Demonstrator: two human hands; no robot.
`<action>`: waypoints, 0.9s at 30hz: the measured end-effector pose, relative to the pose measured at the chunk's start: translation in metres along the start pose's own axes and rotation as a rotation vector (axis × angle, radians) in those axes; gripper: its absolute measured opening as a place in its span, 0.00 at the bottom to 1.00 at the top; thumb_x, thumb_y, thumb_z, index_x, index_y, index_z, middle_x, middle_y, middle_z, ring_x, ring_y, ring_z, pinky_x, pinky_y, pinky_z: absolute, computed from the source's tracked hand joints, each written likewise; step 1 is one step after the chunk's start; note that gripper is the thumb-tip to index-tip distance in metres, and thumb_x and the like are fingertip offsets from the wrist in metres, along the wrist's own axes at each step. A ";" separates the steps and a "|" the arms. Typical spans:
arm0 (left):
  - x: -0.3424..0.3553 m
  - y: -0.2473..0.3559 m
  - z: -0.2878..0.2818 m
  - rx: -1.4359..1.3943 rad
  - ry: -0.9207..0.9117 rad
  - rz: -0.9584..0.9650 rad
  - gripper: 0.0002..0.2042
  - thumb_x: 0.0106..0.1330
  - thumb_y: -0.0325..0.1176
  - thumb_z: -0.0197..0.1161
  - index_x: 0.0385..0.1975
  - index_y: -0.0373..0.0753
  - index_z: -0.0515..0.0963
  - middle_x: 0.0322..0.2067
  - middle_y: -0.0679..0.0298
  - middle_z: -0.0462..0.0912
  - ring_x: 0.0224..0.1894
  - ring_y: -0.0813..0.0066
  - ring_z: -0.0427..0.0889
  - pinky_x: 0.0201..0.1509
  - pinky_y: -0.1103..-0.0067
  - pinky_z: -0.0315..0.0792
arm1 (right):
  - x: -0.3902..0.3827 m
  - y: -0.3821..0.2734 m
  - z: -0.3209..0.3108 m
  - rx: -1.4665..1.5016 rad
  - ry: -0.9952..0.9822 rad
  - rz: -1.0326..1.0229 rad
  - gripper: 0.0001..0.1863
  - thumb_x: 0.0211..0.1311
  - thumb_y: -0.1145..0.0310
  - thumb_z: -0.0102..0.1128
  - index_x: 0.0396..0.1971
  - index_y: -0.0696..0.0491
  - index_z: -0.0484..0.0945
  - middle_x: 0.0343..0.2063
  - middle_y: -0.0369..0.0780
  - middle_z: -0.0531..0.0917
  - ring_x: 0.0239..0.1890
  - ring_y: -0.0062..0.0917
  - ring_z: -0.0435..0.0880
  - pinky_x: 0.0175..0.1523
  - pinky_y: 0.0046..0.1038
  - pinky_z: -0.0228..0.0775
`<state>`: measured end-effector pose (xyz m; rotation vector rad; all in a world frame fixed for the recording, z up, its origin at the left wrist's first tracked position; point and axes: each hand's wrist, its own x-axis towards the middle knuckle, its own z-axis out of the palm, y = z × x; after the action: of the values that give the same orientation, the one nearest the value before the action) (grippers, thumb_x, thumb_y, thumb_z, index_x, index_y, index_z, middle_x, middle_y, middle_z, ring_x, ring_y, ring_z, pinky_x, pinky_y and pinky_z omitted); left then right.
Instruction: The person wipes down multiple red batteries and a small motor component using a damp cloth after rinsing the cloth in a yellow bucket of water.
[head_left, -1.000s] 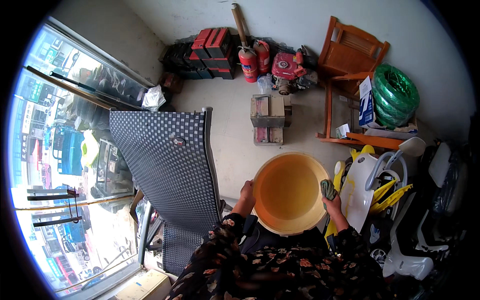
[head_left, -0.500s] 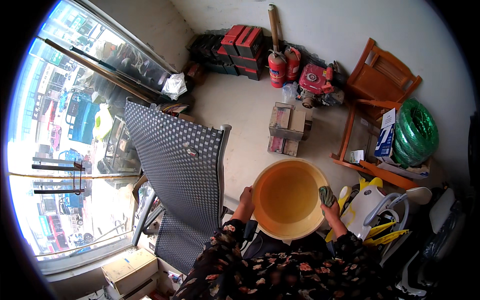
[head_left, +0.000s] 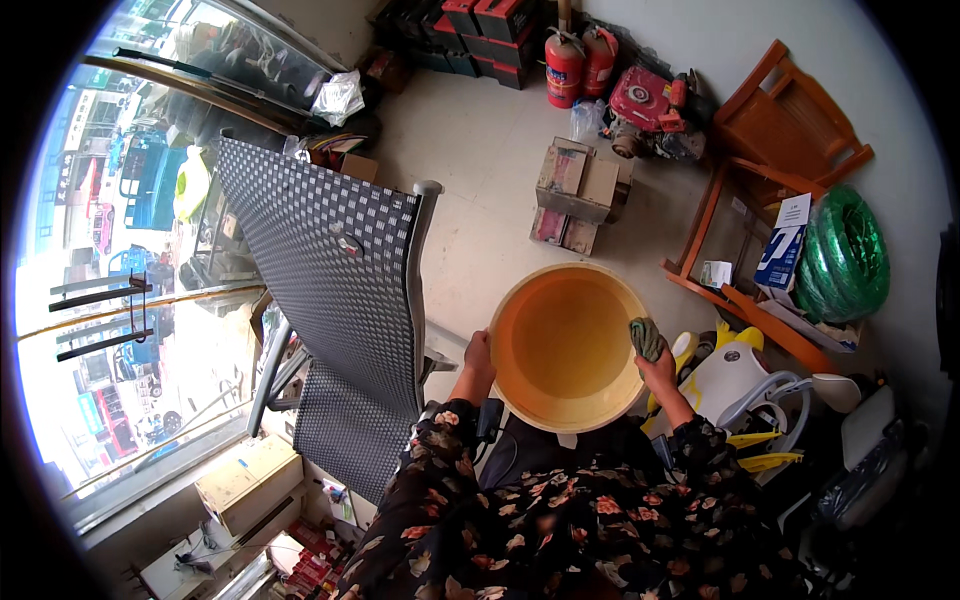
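Between my two hands is a yellow-orange plastic basin [head_left: 512,345], raised in front of my body, with what looks like some water in its bottom. My left hand [head_left: 478,360] is closed on the left rim; its fingertips are mostly behind the basin wall. At the opposite rim, my right hand [head_left: 660,372] grips the basin and also has a dark green, crumpled rag [head_left: 648,339], which hangs partly over the edge.
A grey woven recliner [head_left: 320,240] stands close on my left, beside the window. Ahead are stacked cardboard boxes [head_left: 580,190], a red engine [head_left: 645,100] and fire extinguishers [head_left: 565,70]. To the right are a wooden chair [head_left: 790,120], green coiled hose [head_left: 845,255] and a white-yellow machine [head_left: 725,385].
The view has shifted, so the boxes, engine and extinguishers sit higher in the picture. The basin stays in both hands, now slightly higher and farther left in the picture.
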<state>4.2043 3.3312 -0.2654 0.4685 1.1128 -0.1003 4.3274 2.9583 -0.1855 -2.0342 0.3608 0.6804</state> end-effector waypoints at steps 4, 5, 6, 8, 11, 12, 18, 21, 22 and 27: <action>0.021 0.000 -0.003 -0.034 -0.042 -0.040 0.17 0.68 0.38 0.44 0.45 0.32 0.74 0.42 0.59 0.80 0.43 0.67 0.80 0.47 0.72 0.75 | 0.016 0.015 0.022 -0.092 0.028 -0.021 0.29 0.46 0.73 0.62 0.53 0.54 0.68 0.45 0.42 0.78 0.48 0.31 0.78 0.51 0.31 0.68; 0.030 -0.002 -0.004 -0.006 0.020 -0.043 0.17 0.68 0.37 0.43 0.46 0.32 0.73 0.42 0.59 0.80 0.44 0.67 0.80 0.48 0.72 0.74 | 0.020 0.024 0.032 -0.061 0.046 -0.062 0.29 0.46 0.72 0.62 0.53 0.55 0.69 0.43 0.42 0.79 0.47 0.32 0.78 0.51 0.31 0.69; 0.038 -0.002 -0.002 -0.006 0.106 -0.068 0.18 0.68 0.37 0.43 0.48 0.31 0.72 0.44 0.58 0.79 0.45 0.66 0.79 0.49 0.72 0.74 | 0.025 0.029 0.038 -0.038 0.039 -0.045 0.30 0.46 0.71 0.62 0.53 0.54 0.68 0.42 0.43 0.79 0.46 0.34 0.79 0.50 0.32 0.70; 0.061 -0.006 -0.005 -0.021 0.147 -0.081 0.15 0.67 0.35 0.43 0.44 0.33 0.72 0.39 0.61 0.79 0.40 0.69 0.79 0.44 0.74 0.74 | 0.037 0.051 0.053 0.011 0.014 -0.030 0.32 0.46 0.69 0.62 0.55 0.53 0.66 0.41 0.45 0.80 0.43 0.38 0.81 0.47 0.35 0.72; 0.099 -0.014 -0.008 0.004 0.212 -0.095 0.11 0.67 0.34 0.45 0.29 0.39 0.74 0.20 0.71 0.77 0.21 0.80 0.78 0.25 0.83 0.75 | 0.062 0.085 0.085 -0.067 0.086 -0.032 0.33 0.47 0.70 0.62 0.57 0.53 0.65 0.41 0.46 0.80 0.42 0.37 0.81 0.45 0.35 0.73; 0.108 -0.016 -0.014 0.021 0.214 -0.101 0.11 0.67 0.34 0.45 0.29 0.39 0.74 0.20 0.71 0.77 0.21 0.80 0.78 0.25 0.83 0.74 | 0.066 0.101 0.095 -0.080 0.107 -0.045 0.33 0.47 0.70 0.62 0.57 0.53 0.65 0.42 0.46 0.80 0.42 0.37 0.81 0.45 0.35 0.72; 0.205 -0.034 -0.047 0.127 0.232 -0.116 0.11 0.68 0.36 0.45 0.26 0.41 0.72 0.15 0.73 0.72 0.15 0.81 0.71 0.19 0.83 0.68 | 0.136 0.187 0.155 -0.007 0.087 -0.060 0.34 0.46 0.71 0.63 0.58 0.53 0.64 0.44 0.46 0.79 0.46 0.37 0.80 0.49 0.36 0.71; 0.257 -0.049 -0.078 0.161 0.215 -0.067 0.12 0.69 0.38 0.45 0.25 0.43 0.71 0.12 0.74 0.67 0.13 0.81 0.64 0.16 0.82 0.59 | 0.171 0.223 0.182 0.010 0.081 -0.073 0.35 0.45 0.71 0.63 0.58 0.54 0.64 0.45 0.46 0.79 0.47 0.38 0.80 0.49 0.36 0.71; 0.270 -0.051 -0.087 0.162 0.208 -0.044 0.12 0.69 0.39 0.46 0.24 0.44 0.71 0.12 0.74 0.65 0.13 0.81 0.62 0.15 0.81 0.56 | 0.180 0.228 0.187 0.009 0.091 -0.039 0.35 0.45 0.72 0.63 0.58 0.54 0.65 0.45 0.46 0.79 0.47 0.38 0.80 0.49 0.36 0.71; 0.346 -0.070 -0.120 0.304 0.310 -0.126 0.13 0.69 0.41 0.47 0.25 0.44 0.72 0.12 0.72 0.65 0.15 0.78 0.62 0.19 0.78 0.55 | 0.226 0.260 0.212 -0.090 0.106 0.027 0.37 0.44 0.70 0.64 0.59 0.53 0.63 0.48 0.48 0.78 0.50 0.41 0.79 0.52 0.37 0.70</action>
<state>4.2369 3.3706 -0.6349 0.7015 1.4403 -0.3182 4.3110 3.0055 -0.5866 -2.1597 0.4267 0.6166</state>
